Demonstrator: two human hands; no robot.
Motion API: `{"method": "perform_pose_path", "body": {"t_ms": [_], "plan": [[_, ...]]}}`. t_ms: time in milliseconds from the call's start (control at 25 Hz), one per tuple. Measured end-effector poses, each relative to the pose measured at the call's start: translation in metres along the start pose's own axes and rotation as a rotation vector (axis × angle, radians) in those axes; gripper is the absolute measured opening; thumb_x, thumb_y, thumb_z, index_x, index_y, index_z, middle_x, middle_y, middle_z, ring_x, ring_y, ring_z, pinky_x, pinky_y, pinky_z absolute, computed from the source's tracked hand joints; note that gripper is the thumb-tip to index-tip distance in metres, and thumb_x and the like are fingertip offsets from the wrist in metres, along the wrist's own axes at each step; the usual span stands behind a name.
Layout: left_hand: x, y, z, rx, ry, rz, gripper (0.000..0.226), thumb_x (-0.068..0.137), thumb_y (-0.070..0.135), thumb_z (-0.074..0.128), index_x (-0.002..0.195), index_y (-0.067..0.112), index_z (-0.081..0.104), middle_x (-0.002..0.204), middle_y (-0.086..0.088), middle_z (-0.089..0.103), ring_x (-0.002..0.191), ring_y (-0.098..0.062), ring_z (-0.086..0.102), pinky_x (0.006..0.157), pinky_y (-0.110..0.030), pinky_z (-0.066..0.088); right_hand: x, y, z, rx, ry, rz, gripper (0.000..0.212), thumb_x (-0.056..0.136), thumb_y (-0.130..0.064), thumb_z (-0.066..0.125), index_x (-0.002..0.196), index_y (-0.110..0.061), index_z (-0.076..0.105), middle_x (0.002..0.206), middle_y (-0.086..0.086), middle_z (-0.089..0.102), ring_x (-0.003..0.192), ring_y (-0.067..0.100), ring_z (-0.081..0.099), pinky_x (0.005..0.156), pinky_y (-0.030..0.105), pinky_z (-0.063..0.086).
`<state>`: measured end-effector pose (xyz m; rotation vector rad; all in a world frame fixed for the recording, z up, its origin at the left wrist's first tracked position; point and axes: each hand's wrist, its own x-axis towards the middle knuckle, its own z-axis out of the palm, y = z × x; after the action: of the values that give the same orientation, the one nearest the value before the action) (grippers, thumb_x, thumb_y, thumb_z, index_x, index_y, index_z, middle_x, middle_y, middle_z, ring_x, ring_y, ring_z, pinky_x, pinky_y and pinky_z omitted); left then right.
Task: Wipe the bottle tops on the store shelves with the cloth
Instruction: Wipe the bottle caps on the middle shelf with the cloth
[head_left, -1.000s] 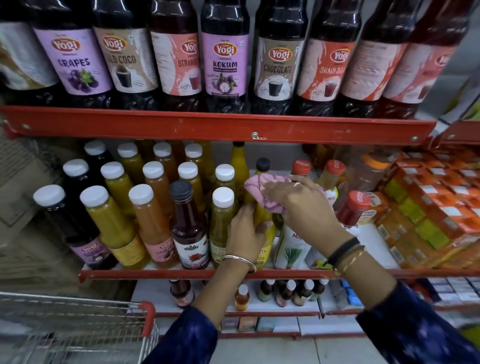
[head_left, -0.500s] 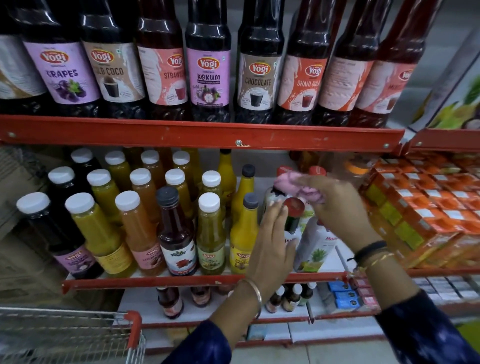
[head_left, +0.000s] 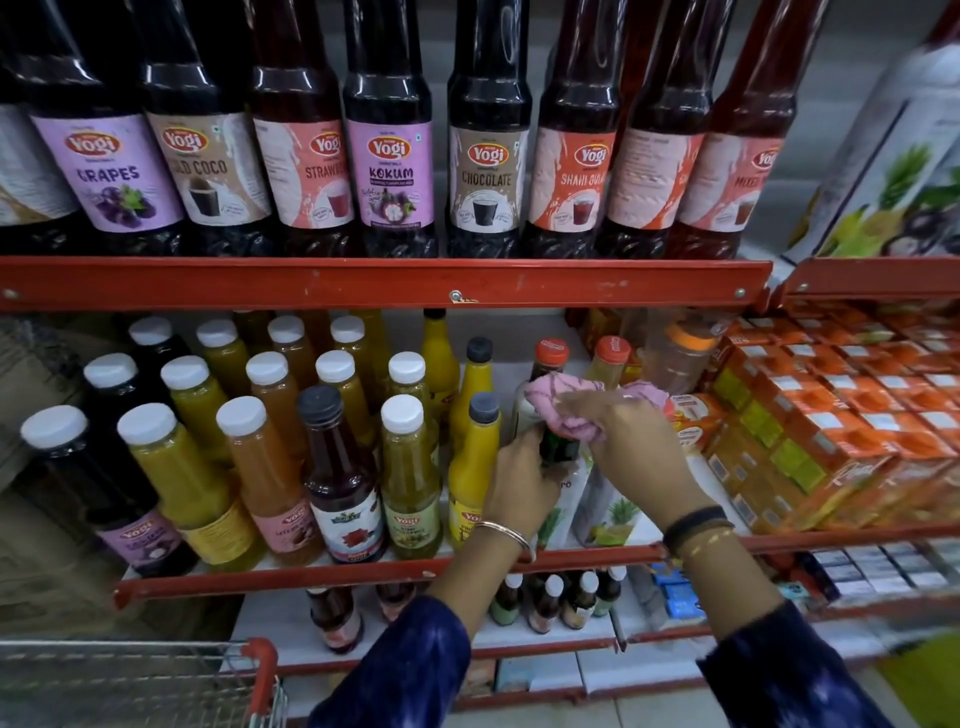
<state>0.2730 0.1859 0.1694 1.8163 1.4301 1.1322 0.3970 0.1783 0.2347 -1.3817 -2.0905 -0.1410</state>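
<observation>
My right hand (head_left: 631, 441) presses a crumpled pink cloth (head_left: 563, 397) onto the top of a dark green bottle (head_left: 556, 449) on the middle shelf. Its cap is hidden under the cloth. My left hand (head_left: 522, 480) grips that bottle's neck just below the cloth. To the left stand two yellow bottles with dark grey caps (head_left: 483, 408), and rows of juice bottles with white caps (head_left: 402, 413). Two red-capped bottles (head_left: 551, 353) stand behind the cloth.
Tall Yogi syrup bottles (head_left: 392, 171) fill the upper red shelf (head_left: 384, 283). Orange cartons (head_left: 831, 415) are stacked on the right. Small bottles (head_left: 550, 597) sit on the lower shelf. A shopping trolley with a red corner (head_left: 260, 660) is at the bottom left.
Both hands have shifted right from the yellow bottle to the dark green bottle. My left hand closed on its neck and the cloth came down over its cap.
</observation>
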Motion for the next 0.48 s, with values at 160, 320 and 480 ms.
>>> {"method": "perform_pose_path", "body": {"t_ms": [160,320,480], "plan": [[0.001,0.000,0.000,0.048,-0.032,-0.015,0.035,0.078,0.022,0.069,0.109,0.010,0.056,0.105,-0.016,0.070,0.096,-0.034,0.064,0.074,-0.039,0.054,0.001,0.017,-0.016,-0.012,-0.050,0.050,0.039,0.065,0.013,0.063,0.088,-0.017,0.074,0.083,0.013,0.075,0.073,0.033,0.068,0.061,0.044,0.058],[0.003,-0.002,0.001,0.053,-0.008,-0.026,0.033,0.077,0.016,0.070,0.107,0.008,0.057,0.104,-0.017,0.072,0.096,-0.033,0.065,0.072,-0.036,0.052,0.009,0.001,-0.005,0.045,-0.177,0.035,0.042,0.074,0.009,0.058,0.104,-0.019,0.069,0.097,0.011,0.073,0.089,0.031,0.066,0.076,0.044,0.056],[-0.001,-0.003,0.004,0.048,0.000,0.014,0.024,0.079,0.008,0.063,0.103,0.004,0.059,0.100,-0.019,0.071,0.094,-0.034,0.065,0.073,-0.036,0.053,-0.019,0.001,-0.021,0.122,-0.049,-0.009,0.046,0.060,0.020,0.059,0.088,-0.013,0.075,0.090,0.007,0.077,0.081,0.014,0.071,0.070,0.032,0.060]]}}
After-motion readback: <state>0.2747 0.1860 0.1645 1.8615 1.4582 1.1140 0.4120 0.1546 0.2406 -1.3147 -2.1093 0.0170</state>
